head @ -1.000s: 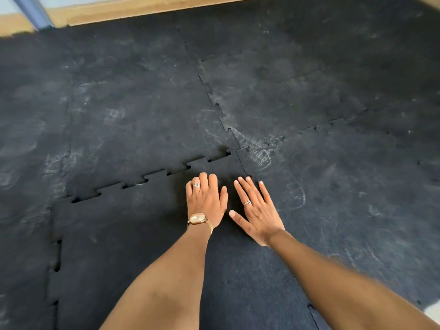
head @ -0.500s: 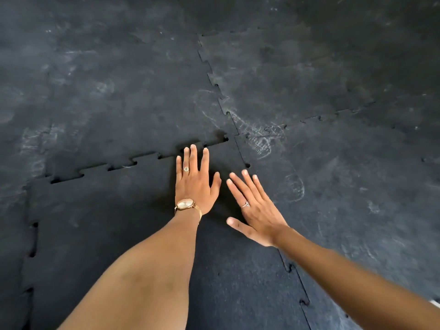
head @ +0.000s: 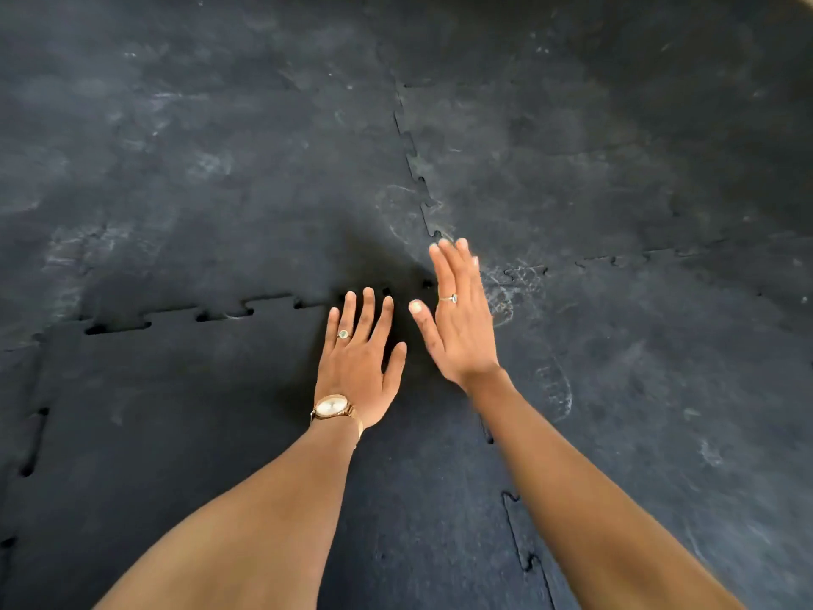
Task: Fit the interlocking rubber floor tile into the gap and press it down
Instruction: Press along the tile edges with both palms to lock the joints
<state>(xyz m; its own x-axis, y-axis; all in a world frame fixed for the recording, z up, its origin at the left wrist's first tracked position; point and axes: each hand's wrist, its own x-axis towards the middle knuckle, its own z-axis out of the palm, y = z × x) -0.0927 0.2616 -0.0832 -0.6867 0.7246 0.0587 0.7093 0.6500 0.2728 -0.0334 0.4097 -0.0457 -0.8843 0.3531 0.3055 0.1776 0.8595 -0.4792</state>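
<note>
A dark interlocking rubber floor tile lies in the gap among other black tiles. Small open slots show along its far seam and its left seam. My left hand, with a watch and a ring, lies flat, fingers spread, on the tile's far right corner. My right hand is lifted above that corner, fingers straight and together, slightly blurred, holding nothing.
Scuffed black rubber tiles cover the floor on all sides, joined by toothed seams. A seam on the tile's right side runs between my forearms.
My right hand has risen off the tile and swung forward over the corner. My left hand has stayed flat near the far seam. The camera has tilted down.
</note>
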